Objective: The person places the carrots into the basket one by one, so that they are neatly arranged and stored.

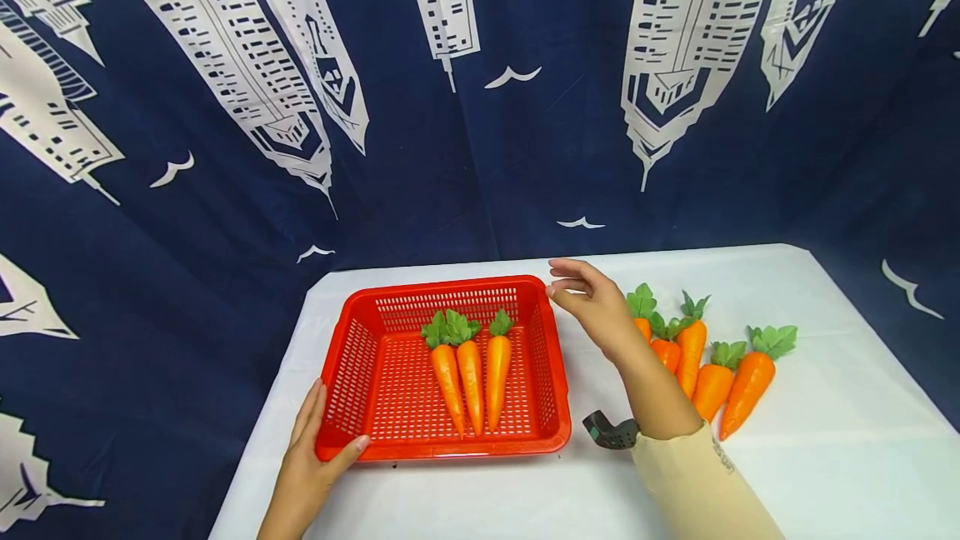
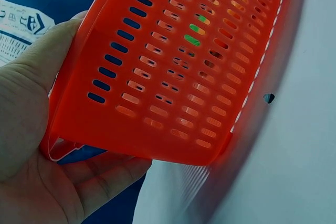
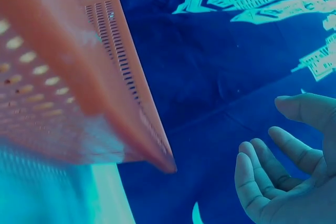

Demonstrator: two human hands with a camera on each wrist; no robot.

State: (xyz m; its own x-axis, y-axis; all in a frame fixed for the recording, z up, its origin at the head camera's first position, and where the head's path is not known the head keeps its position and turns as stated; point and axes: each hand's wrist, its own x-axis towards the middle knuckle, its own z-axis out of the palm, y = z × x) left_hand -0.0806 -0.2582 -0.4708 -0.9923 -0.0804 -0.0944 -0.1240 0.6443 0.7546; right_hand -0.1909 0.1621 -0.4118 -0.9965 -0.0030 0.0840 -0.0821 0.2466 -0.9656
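Observation:
A red plastic basket [image 1: 457, 448] with slotted walls stands on the white table. Inside it three orange carrots with green leafy tops lie side by side, among them the right-hand carrot [image 1: 498, 377]. My left hand [image 1: 302, 469] holds the basket's near left corner; in the left wrist view the thumb and fingers lie on either side of the basket wall [image 2: 157, 72]. My right hand [image 1: 600, 307] hovers beside the far right corner with loosely bent fingers and nothing in it. The right wrist view shows that hand [image 3: 289, 177] apart from the basket [image 3: 115, 93].
Several more carrots, such as the outermost carrot [image 1: 747, 390], lie on the white tabletop [image 1: 840, 373] right of the basket, partly behind my right forearm. A dark device [image 1: 611, 432] sits at my right wrist. Behind the table hangs a navy cloth [image 1: 525, 165] with white building prints.

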